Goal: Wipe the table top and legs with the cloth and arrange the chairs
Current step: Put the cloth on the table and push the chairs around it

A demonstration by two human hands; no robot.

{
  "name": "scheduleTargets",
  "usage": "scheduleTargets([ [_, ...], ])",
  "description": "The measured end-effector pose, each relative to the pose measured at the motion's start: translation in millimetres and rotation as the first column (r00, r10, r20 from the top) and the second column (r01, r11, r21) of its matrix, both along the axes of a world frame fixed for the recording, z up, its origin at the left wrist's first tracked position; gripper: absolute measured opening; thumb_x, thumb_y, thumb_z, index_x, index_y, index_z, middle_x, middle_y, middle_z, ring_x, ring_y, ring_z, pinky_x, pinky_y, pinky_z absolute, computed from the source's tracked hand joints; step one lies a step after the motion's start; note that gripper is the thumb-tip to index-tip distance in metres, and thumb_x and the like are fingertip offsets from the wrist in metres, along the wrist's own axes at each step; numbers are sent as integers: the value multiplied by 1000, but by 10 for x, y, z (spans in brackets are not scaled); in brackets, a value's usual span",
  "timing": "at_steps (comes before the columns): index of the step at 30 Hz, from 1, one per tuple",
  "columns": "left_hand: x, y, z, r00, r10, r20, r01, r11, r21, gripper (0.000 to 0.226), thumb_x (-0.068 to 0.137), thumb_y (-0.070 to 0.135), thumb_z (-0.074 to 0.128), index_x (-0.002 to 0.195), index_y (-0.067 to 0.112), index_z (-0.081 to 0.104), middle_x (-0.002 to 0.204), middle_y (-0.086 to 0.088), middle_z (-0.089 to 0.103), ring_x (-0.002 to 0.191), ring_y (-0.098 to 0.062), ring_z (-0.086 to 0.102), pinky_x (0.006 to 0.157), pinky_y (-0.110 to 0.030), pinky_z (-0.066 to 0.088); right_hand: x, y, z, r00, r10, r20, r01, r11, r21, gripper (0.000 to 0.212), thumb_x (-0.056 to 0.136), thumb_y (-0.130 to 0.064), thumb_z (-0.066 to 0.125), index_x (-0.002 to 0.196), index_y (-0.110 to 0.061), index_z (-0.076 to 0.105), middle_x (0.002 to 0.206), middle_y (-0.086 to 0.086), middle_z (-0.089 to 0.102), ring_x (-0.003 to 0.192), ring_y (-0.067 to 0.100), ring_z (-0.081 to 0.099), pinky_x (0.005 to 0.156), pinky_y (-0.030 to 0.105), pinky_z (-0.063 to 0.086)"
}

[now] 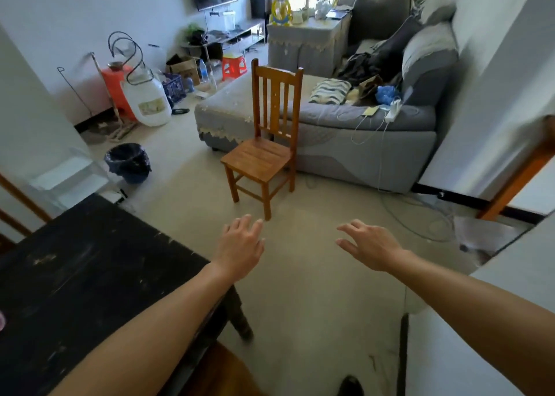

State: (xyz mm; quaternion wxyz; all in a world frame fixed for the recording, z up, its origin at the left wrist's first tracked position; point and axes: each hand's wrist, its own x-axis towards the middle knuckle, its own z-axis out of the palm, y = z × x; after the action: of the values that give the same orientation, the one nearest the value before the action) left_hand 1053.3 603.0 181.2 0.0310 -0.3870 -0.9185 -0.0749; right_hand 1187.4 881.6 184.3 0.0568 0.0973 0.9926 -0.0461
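Because the sofa (375, 143) takes up the far right of the room, the free floor for moving furniture is the pale strip between it and the table (75, 275), whose dark, scuffed top fills the lower left. The chair (264, 155) stands upright on four legs just in front of the sofa, with its back toward the sofa, well apart from the table. No cloth is in view, so the step in hand is judged to be fetching this chair. A bin (127, 163) stands to the chair's left, off the straight path to the table. White cables (369, 128) hang down the sofa front to the chair's right.

The left hand (240, 245) and right hand (369, 245) are held out toward the chair with fingers spread and relaxed. They grip nothing and are short of touching it.

Recommended procedure:
1. Take the backrest posts, one hand on each.
2. Lift rather than drag, and keep the legs clear of the cables.
3. Carry the chair level to the table.
4. Set it square to the table edge, with the seat tucked under the top
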Motion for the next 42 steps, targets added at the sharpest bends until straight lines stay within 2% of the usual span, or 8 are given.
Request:
scheduleTargets([
  [8,-936,1513,92,983,162,86,-163,987,6,50,93,34,52,138,13,46,138,-14,48,125,-32,47,99,-44,40,-1219,1538,209,1000,30,-2,-30,1000,-1,52,100,-55,36,143,-26,42,137,2,50,109,28,63,84,38,47],
  [16,-2390,2616,130,986,166,32,-166,986,-7,50,95,41,45,139,18,42,142,-9,43,125,-29,46,99,-43,41,-2629,2569,169,998,66,-10,-66,998,7,51,99,-54,39,143,-29,41,136,1,50,109,29,63,85,38,47],
  [22,-3724,3567,220,989,146,21,-146,989,7,51,97,43,42,142,21,40,146,-8,41,131,-27,42,103,-43,38,-3846,3429,183,1000,18,-12,-18,1000,11,51,100,-54,39,144,-29,40,137,-1,50,110,29,63,84,39,48],
  [25,-4387,4009,387,993,116,-21,-116,993,4,49,97,43,41,142,22,41,146,-6,42,132,-25,42,105,-41,38,-4430,3817,315,998,-16,-63,17,1000,6,50,99,-53,40,143,-28,43,134,0,52,108,28,64,84,40,49],
  [29,-5136,4599,458,993,121,-3,-121,992,34,47,97,42,41,140,22,43,142,-4,46,127,-23,46,103,-40,40,-5045,4323,362,996,-38,-76,36,999,-24,50,99,-53,41,143,-30,42,135,-2,51,108,27,64,84,37,47],
  [33,-5785,5177,386,990,139,13,-139,990,28,49,98,43,41,143,23,39,147,-4,41,133,-25,41,108,-42,35,-5746,4957,280,996,-55,-75,53,998,-35,49,99,-53,41,143,-32,42,137,-2,51,109,27,64,86,38,48],
  [38,-6585,5915,198,976,205,76,-207,978,19,51,98,43,40,145,22,36,148,-4,39,134,-24,40,108,-42,34,-6679,5763,127,999,-6,-51,3,999,-51,50,99,-52,41,145,-31,41,140,-2,50,114,27,62,89,39,47],
  [42,-7151,6451,187,957,274,98,-279,959,40,51,99,43,39,146,23,35,149,-3,37,136,-23,35,111,-40,30,-7427,6354,98,995,95,-26,-96,994,-54,49,99,-54,39,142,-31,41,138,-1,51,109,26,63,86,39,49],
])
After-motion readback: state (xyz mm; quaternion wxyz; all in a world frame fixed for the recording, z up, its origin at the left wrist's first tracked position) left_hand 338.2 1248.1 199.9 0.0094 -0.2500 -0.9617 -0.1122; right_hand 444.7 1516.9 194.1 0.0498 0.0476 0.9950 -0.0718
